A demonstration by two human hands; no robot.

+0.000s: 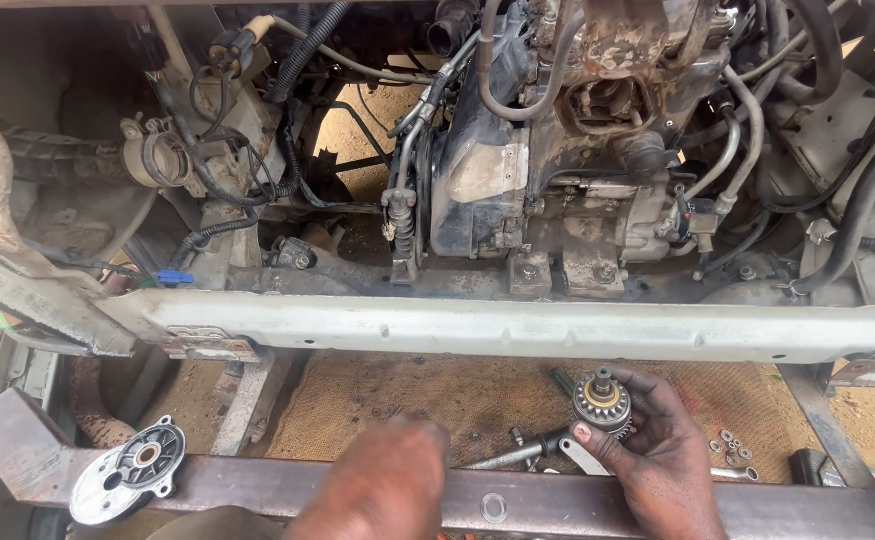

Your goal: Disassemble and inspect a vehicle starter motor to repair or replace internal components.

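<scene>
Grip of the right hand point(657, 455) closes around the gear point(600, 400), a heavy, rigid, probably greasy part best held by its body; left hand point(382, 480) blurred, grip unclear.

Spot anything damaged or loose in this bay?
Yes. The engine block is heavily rusted around an open port, and small washers lie scattered loose on the sandy ground beside the right hand, which holds a gear assembly.

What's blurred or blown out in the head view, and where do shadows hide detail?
Head view: left hand is motion-blurred, edges smeared; right hand and the gear assembly it holds are sharp. Sunlit sand behind the engine is bright, near blown out. Upper-left engine bay sits in deep shadow. The pale crossmember is evenly lit, no glare.
</scene>
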